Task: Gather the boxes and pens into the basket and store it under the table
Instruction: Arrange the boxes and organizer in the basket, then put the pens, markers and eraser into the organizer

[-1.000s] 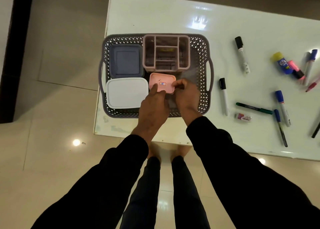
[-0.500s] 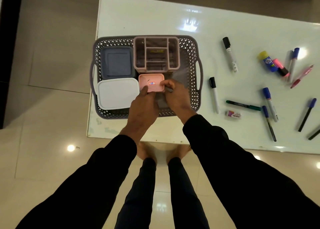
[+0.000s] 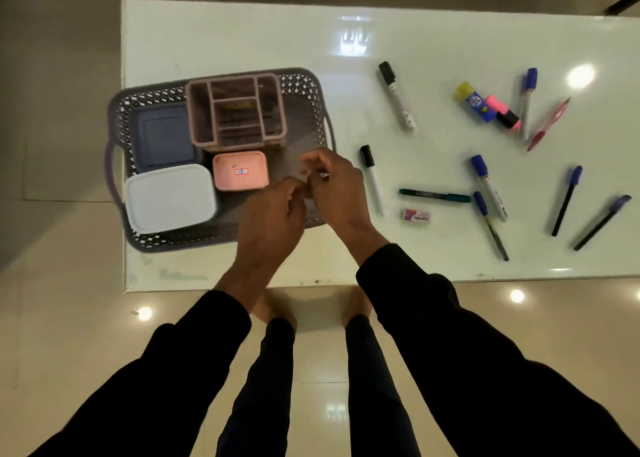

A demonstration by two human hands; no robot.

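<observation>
A grey lattice basket sits at the table's left end. Inside it lie a dark blue box, a white box, a small pink box and a pink divided organiser. My left hand and my right hand hover over the basket's right part, just right of the pink box, fingers loosely curled and holding nothing. Several pens and markers lie scattered to the right, among them a black-capped marker, a green pen and a blue marker.
A glue stick, a pink highlighter and a small eraser also lie on the white table. The table's near edge runs just behind my wrists. Tiled floor and my legs are below.
Both hands have let go of the small pink box, which now rests in the basket, and have drawn back to the right. The view has shifted so the table sits further right.
</observation>
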